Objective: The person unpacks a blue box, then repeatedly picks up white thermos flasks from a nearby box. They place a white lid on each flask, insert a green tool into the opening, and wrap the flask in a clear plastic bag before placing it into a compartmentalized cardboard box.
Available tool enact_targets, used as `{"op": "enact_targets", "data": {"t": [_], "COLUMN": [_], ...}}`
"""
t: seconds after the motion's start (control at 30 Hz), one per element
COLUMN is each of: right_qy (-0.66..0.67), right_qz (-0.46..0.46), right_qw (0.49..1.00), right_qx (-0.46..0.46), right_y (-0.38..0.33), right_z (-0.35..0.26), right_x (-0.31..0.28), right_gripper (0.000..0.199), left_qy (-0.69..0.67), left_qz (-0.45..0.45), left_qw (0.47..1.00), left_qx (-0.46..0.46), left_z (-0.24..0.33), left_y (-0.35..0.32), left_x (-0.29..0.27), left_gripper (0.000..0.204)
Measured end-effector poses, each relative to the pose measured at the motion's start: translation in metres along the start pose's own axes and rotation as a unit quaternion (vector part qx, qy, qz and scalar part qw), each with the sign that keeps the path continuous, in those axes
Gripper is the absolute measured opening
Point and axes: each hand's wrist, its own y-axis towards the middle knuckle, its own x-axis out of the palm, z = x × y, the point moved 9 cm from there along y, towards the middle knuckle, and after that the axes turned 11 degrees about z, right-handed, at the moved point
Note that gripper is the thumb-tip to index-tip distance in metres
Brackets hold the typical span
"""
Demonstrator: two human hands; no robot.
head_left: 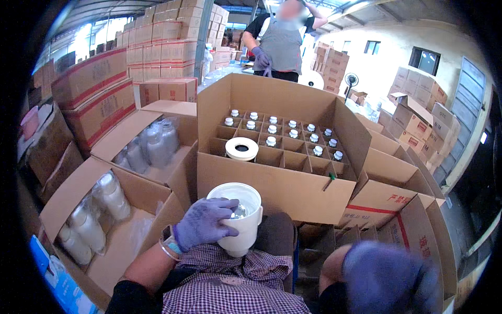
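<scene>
White funnel gripped at the lap, box of bottles partly filled

White plastic funnel (238, 217) sits near the person, just in front of the big open carton (272, 183), with its wide mouth up and its narrow spout pointing down toward the checked cloth (235, 285) on the lap. The left hand (205, 222), in a purple glove, is wrapped around the funnel's left side, fingers curled over the wall and pressed tight on it; something shiny shows inside the bowl, too small to name. The right hand (384, 280), also gloved, is blurred at the near right and well apart from the funnel; whether it is open or closed cannot be told

Judging by the carton's cardboard dividers, the work looks roughly half done: white-capped bottles (293, 133) fill the far and right cells, while the near row and left cells are bare. A roll of tape (241, 148) rests on the dividers at the left. Two open cartons (138, 157) to the left hold clear bottles in plastic wrap. A person in an apron (282, 44) stands far off, beyond the carton
</scene>
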Motion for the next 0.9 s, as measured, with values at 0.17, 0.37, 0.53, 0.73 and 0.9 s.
{"op": "enact_targets", "data": {"t": [0.17, 0.37, 0.53, 0.73, 0.9], "right_qy": [-0.197, -0.193, -0.237, 0.047, -0.005], "right_qz": [-0.203, -0.385, -0.39, -0.287, -0.339], "right_qw": [0.95, 0.9, 0.888, 0.911, 0.893], "right_qx": [0.131, -0.063, -0.058, 0.291, 0.297], "right_y": [0.03, -0.108, -0.147, -0.101, -0.133], "right_z": [0.133, 0.273, 0.357, 0.324, 0.287], "right_x": [0.115, 0.243, 0.268, 0.26, 0.234], "right_gripper": [0.043, 0.052, 0.057, 0.039, 0.049], "left_qy": [0.075, 0.107, 0.08, -0.287, -0.621], "left_qz": [-0.156, -0.064, -0.102, 0.376, 0.069], "left_qw": [0.98, 0.989, 0.991, 0.848, 0.71], "left_qx": [-0.102, -0.074, -0.044, -0.238, -0.324], "left_z": [-0.029, -0.04, -0.025, -0.15, -0.142], "left_y": [-0.003, 0.011, 0.029, 0.019, 0.043], "left_x": [0.077, 0.173, 0.138, 0.018, 0.056], "left_gripper": [0.052, 0.047, 0.06, 0.093, 0.084]}}
